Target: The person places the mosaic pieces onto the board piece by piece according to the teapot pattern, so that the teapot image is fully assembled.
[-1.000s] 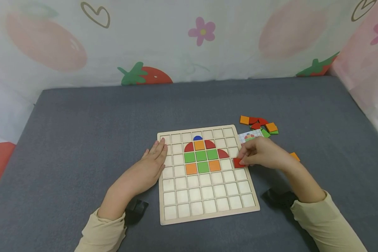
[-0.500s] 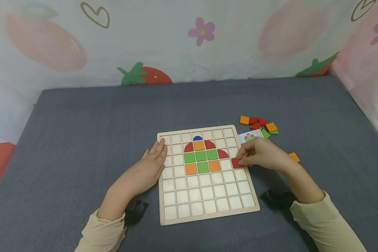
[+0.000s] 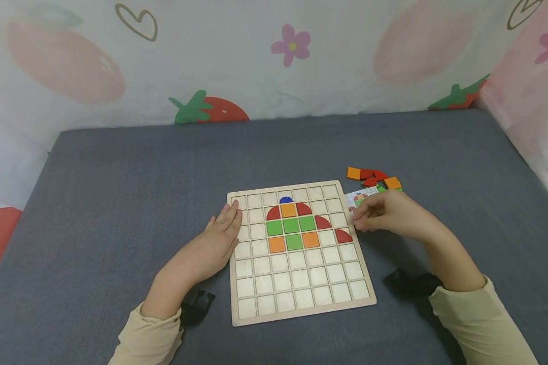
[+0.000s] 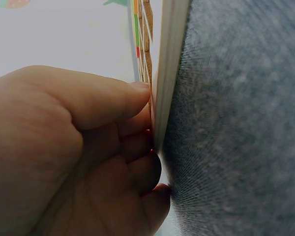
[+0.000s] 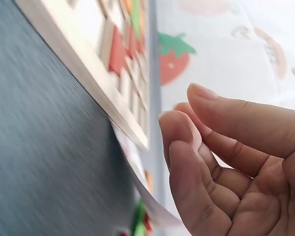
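Note:
A wooden grid board (image 3: 301, 318) lies on the grey table, with red, green, orange and blue pieces in its upper cells. My left hand (image 3: 214, 246) rests on the board's left edge, its fingers extended; the left wrist view shows the thumb (image 4: 118, 101) against that edge. A red quarter-circle piece (image 3: 344, 235) sits in a cell near the right edge. Just beyond that edge hovers my right hand (image 3: 392, 218), fingers bent and nothing held, as the right wrist view of its fingertips (image 5: 177, 128) shows. It partly covers a printed pattern card (image 3: 352, 198) beside the board.
Loose red, green and orange pieces (image 3: 373, 177) lie in a small pile behind the card, some overlapping. A patterned cloth (image 3: 338, 61) with strawberries and flowers hangs at the table's far edge. Dark wrist devices (image 3: 198, 305) sit below both forearms.
My right hand has let go of the red quarter-circle piece, which now lies in its cell. The hand has drawn slightly right, off the board. My left hand has stayed in place.

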Tool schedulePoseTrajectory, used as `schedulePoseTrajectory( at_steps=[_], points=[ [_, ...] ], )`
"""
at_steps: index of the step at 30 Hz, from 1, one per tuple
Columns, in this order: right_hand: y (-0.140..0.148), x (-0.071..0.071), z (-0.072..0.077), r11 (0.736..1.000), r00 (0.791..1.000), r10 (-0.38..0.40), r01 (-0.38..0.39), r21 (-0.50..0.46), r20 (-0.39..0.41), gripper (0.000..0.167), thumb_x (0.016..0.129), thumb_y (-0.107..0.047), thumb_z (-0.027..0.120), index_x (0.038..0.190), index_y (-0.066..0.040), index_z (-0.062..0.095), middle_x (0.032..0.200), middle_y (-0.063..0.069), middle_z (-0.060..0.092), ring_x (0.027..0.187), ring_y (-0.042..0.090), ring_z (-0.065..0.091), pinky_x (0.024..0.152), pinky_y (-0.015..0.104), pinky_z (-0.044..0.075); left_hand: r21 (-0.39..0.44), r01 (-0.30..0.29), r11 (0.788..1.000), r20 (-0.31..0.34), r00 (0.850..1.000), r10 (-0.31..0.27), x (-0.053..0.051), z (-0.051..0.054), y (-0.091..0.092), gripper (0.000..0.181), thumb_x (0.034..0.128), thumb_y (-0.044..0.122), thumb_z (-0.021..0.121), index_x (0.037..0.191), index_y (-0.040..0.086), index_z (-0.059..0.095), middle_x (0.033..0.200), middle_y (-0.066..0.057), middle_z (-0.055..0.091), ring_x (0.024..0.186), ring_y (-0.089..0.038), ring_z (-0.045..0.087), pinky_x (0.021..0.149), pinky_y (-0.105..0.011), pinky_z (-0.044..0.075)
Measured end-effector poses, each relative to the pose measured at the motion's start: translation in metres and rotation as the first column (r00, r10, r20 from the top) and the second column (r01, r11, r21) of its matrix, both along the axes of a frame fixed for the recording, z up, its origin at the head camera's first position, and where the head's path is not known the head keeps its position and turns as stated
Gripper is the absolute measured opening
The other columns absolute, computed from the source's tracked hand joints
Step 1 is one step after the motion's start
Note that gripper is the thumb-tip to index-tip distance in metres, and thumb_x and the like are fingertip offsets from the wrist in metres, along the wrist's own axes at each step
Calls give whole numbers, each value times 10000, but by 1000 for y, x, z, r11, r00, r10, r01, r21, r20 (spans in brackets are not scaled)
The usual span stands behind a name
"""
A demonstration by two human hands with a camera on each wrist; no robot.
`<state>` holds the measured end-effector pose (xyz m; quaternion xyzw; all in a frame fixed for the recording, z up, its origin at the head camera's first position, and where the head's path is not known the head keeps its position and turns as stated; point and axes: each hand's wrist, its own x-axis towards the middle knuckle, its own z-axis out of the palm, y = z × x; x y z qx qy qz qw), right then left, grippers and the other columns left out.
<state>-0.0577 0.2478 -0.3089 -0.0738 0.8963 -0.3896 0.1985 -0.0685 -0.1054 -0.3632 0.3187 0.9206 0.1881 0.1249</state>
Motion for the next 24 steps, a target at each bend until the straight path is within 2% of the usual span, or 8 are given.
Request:
schedulePoseTrajectory(
  at_steps=[5, 11, 17, 24],
  points=[
    [19, 1, 12, 996, 997, -57, 61, 69, -57, 188, 854, -135, 707, 981, 2, 694, 896, 60, 699, 781, 169, 639, 657, 278, 513, 1, 2, 1000, 0, 1000, -2, 0, 1, 0, 513, 994, 88, 437, 1428, -119, 257, 1528, -245, 141, 1410, -361, 119, 1100, -517, 200],
    [41, 3, 19, 985, 987, -136, 144, 99, -85, 227, 865, -165, 699, 1012, 8, 685, 897, 88, 680, 776, 158, 619, 678, 267, 518, 4, 3, 1000, 1, 1000, -3, 0, 1, 1, 508, 995, 87, 432, 1425, -122, 262, 1527, -246, 142, 1410, -360, 118, 1101, -514, 198],
    [56, 0, 15, 977, 984, -154, 166, 134, -94, 223, 888, -145, 666, 1030, 26, 669, 925, 92, 687, 799, 109, 623, 712, 271, 518, -4, 4, 1000, -3, 1000, -4, 0, 1, 1, 513, 994, 88, 437, 1426, -123, 257, 1527, -248, 139, 1410, -361, 118, 1100, -515, 201],
    [65, -5, 6, 978, 982, -174, 181, 104, -72, 205, 899, -81, 633, 1035, 71, 646, 936, 108, 683, 789, 108, 628, 695, 255, 528, -6, 10, 1000, -9, 1000, -10, 1, 1, 0, 514, 991, 81, 443, 1424, -126, 259, 1525, -253, 143, 1407, -368, 125, 1098, -517, 205]
  ],
)
